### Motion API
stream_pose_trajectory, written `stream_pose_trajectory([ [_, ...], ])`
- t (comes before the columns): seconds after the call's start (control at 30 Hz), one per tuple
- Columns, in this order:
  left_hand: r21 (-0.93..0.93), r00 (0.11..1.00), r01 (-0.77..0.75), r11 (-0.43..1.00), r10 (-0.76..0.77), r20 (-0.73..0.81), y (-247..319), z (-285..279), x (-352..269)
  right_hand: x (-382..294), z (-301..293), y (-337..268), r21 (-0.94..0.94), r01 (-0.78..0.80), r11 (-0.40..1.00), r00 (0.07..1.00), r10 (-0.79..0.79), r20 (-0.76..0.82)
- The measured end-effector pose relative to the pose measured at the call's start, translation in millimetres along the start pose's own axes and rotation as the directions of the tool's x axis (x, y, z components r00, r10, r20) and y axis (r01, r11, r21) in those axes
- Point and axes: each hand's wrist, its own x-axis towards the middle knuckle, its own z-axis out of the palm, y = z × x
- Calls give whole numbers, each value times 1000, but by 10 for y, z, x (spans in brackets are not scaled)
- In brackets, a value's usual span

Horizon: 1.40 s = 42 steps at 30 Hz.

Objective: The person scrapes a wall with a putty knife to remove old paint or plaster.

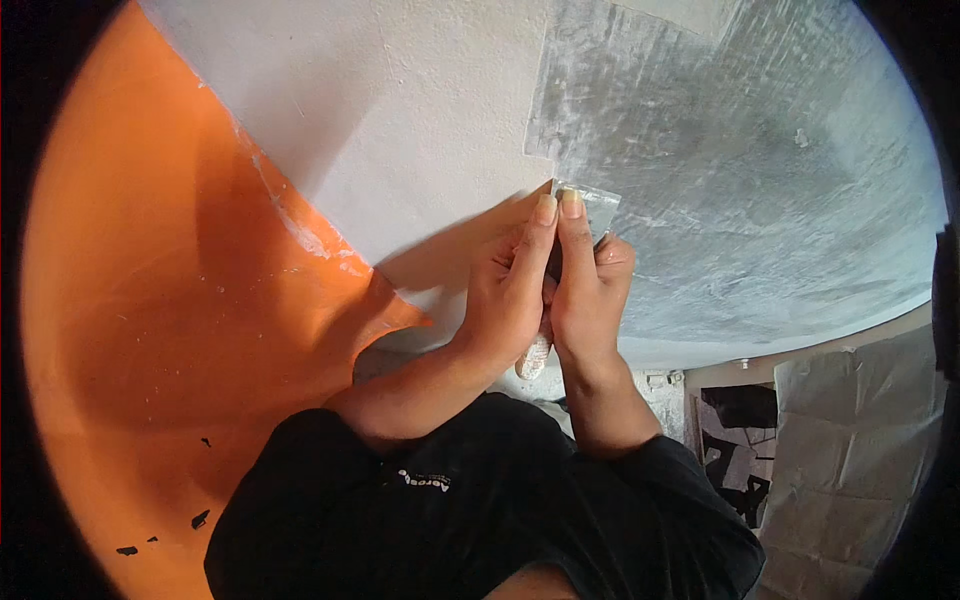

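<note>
Both of my hands grip one putty knife, its flat metal blade (pixel 598 206) lying against the wall. My left hand (pixel 506 296) and my right hand (pixel 589 289) are side by side, with both thumbs pressed along the blade. Below them pokes out the whitish, worn handle (pixel 534 358). The blade's edge meets the border between smooth pale wall coating (pixel 450 127) and a grey, streaked scraped area (pixel 660 142). Most of my fingers are hidden behind the tool.
An orange wall (pixel 135 315) with chipped edges adjoins on the left and has several dark patches low down. At the lower right hangs a creased grey-brown sheet (pixel 840 465), beside an opening (pixel 739 442) with dark shapes in it.
</note>
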Motion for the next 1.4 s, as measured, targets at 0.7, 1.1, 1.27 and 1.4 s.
stream_pose_trajectory([
  [0.7,51,993,-109,993,107,47,-256,-146,-12,-64,-117,229,-122,19,992,1000,-19,-3],
  [1.1,47,995,-90,995,88,49,-233,-152,-2,-48,-94,240,-66,52,996,999,-51,12],
  [1.27,48,994,-97,994,95,52,-241,-170,11,-49,-94,247,-82,35,996,999,-34,9],
  [1.4,47,997,-61,997,58,48,-192,-140,-2,-45,-80,198,-64,11,998,1000,-12,-7],
])
